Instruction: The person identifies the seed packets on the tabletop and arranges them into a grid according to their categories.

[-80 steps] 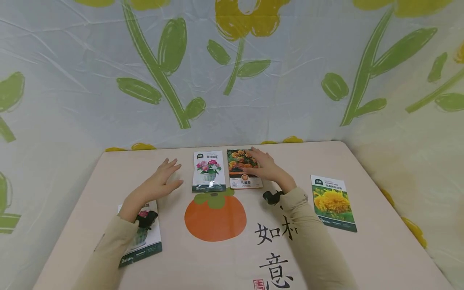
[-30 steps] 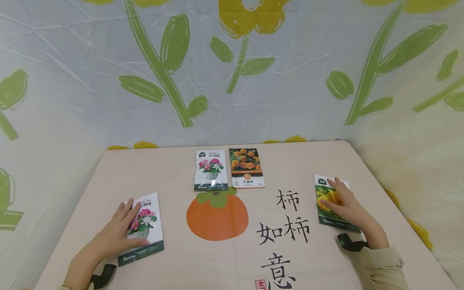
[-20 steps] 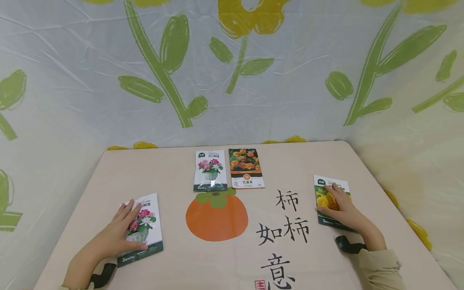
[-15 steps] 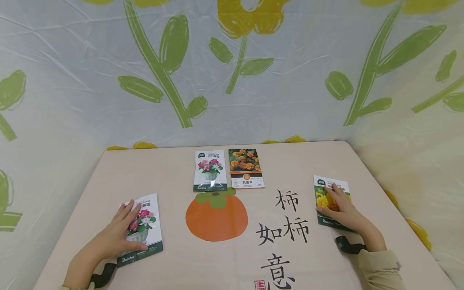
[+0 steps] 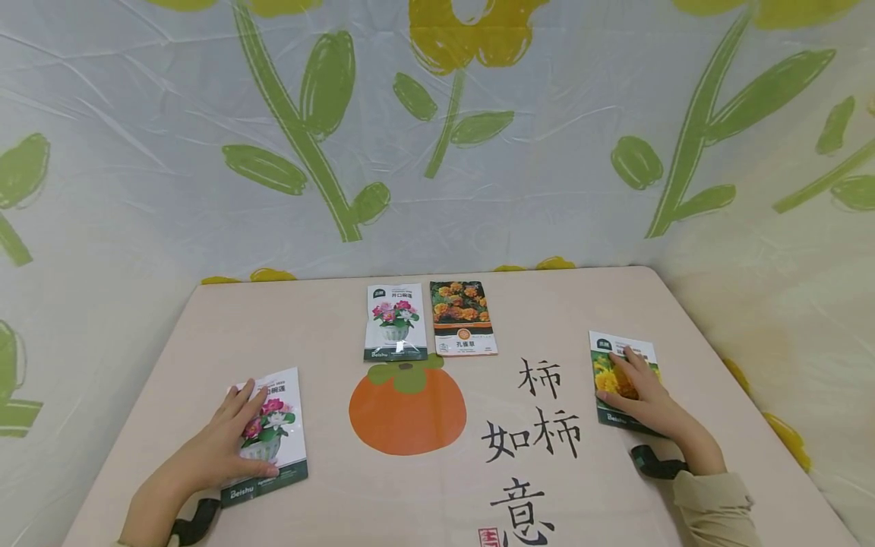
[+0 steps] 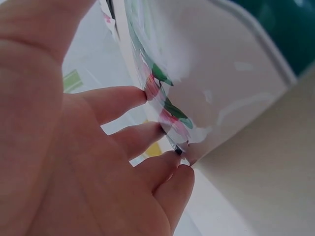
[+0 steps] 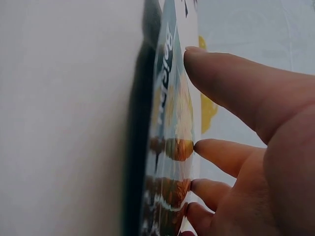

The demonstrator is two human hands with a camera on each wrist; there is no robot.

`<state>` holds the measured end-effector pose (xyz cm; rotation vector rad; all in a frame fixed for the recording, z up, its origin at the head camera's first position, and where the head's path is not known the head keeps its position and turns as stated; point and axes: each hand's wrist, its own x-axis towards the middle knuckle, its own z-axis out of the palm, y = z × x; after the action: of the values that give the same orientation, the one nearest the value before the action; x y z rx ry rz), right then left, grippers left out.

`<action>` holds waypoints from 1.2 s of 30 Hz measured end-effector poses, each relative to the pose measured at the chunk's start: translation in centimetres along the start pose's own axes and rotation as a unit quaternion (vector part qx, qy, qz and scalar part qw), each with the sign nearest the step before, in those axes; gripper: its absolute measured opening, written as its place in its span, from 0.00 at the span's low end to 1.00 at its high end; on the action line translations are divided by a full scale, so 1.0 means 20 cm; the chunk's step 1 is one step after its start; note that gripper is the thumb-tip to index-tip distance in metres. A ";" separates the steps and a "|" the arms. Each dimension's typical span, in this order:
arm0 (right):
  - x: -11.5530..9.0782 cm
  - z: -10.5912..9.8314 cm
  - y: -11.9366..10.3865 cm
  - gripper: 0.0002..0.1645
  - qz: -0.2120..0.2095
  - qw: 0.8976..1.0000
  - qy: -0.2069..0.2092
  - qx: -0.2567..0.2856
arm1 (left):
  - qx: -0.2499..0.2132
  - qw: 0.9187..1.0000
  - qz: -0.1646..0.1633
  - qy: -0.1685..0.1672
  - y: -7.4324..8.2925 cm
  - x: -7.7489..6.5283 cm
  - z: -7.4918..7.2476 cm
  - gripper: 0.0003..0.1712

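At the left of the table lies a white seed packet (image 5: pixel 290 437) printed with pink flowers, turned a little askew. My left hand (image 5: pixel 215 448) rests on it with spread fingers; in the left wrist view its fingertips touch the packet's glossy face (image 6: pixel 211 93). On the right side is a seed packet with yellow flowers (image 5: pixel 606 374). The right hand (image 5: pixel 649 399) lies over it, covering part of the picture. Several fingertips meet that packet's surface (image 7: pixel 172 113) in the right wrist view, while the thumb (image 7: pixel 231 78) appears just off it.
Two more packets lie side by side at the back middle: one with pink flowers (image 5: pixel 396 323), one with orange flowers (image 5: pixel 463 319). The pale tabletop (image 5: pixel 383 501) bears a printed persimmon (image 5: pixel 408 414) and black characters. A flower-patterned curtain (image 5: pixel 540 175) hangs behind.
From near the back packets, both hands have moved apart and nearer me, onto the outer packets. Over the last half second they have stayed nearly still. The packets have kept their places.
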<state>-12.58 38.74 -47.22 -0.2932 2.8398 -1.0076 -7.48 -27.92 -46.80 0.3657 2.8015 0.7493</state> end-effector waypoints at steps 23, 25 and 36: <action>-0.01 0.01 0.01 0.48 0.001 1.000 0.002 -0.009 | 0.008 1.000 0.003 -0.007 0.08 -0.02 0.03 0.72; -0.01 0.01 0.01 0.48 0.001 1.000 0.001 -0.007 | 0.010 1.000 0.002 -0.010 0.10 -0.02 0.03 0.72; -0.02 0.01 0.00 0.49 0.002 1.000 -0.006 0.004 | 0.020 0.999 -0.004 -0.024 0.15 0.00 0.06 0.74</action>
<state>-12.27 38.82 -47.35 -0.2909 2.8243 -1.0140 -6.56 -24.83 -46.27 0.3755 2.7748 0.6738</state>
